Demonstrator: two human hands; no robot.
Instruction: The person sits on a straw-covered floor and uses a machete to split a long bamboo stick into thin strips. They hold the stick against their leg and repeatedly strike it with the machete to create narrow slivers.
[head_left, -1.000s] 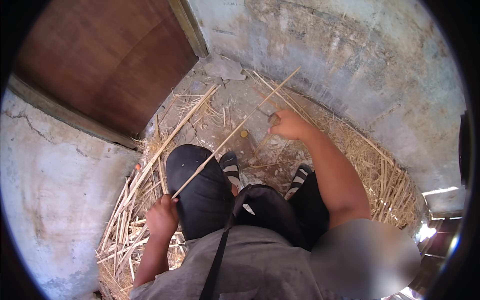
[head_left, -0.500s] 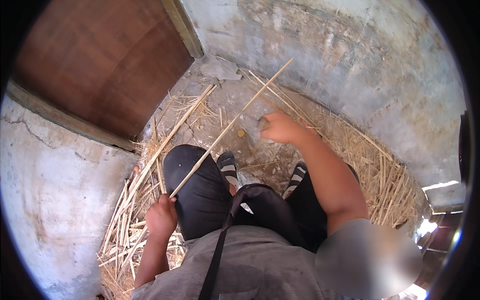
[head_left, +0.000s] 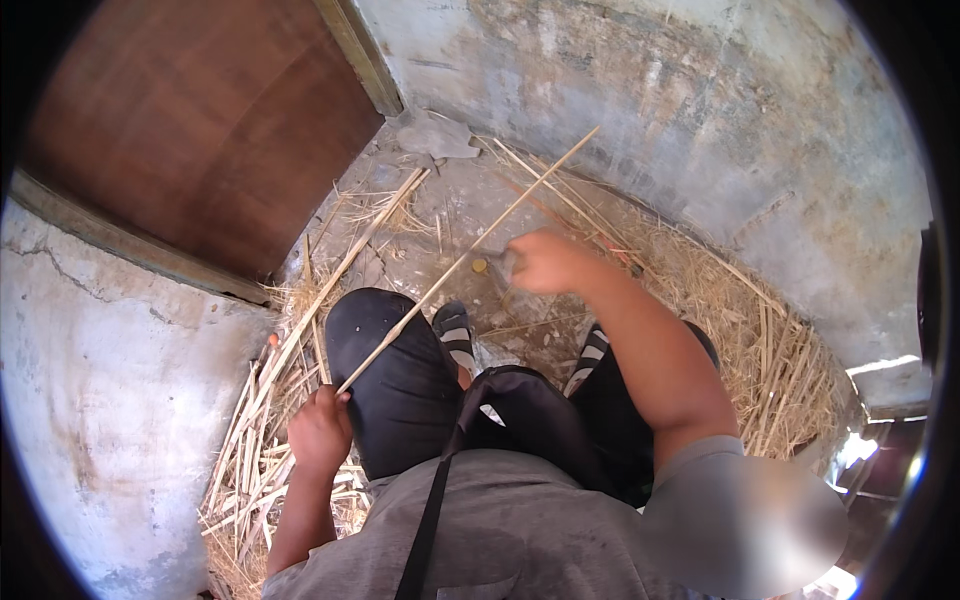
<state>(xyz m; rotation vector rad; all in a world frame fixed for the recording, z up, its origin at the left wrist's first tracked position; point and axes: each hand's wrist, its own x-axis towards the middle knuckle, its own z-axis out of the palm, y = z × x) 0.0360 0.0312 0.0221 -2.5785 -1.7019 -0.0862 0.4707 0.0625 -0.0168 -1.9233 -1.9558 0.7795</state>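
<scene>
While bracing the bamboo strip (head_left: 430, 293) across the left knee (head_left: 362, 322), clenching its near end in the left hand (head_left: 320, 430), guide the blurred grey tool (head_left: 507, 268), gripped in the right hand (head_left: 545, 262), clear of the feet (head_left: 456, 332). Mind the wall (head_left: 680, 110) behind the far tip, split strips (head_left: 245, 455) leftward, fibrous shavings (head_left: 745, 370) rightward.

The stick (head_left: 512, 208) crosses over the left knee (head_left: 362, 322), its near end in the left hand (head_left: 320, 430). Just right of the stick are the right hand (head_left: 548, 262), a blurred tool (head_left: 506, 266) between the two, and a disc (head_left: 480, 266) on the floor (head_left: 440, 215). Farther right of it lies straw (head_left: 785, 375). Left of it lie strips (head_left: 245, 440) and, farther out, the door (head_left: 220, 150). The wall (head_left: 720, 120) stands beyond its far end.
</scene>
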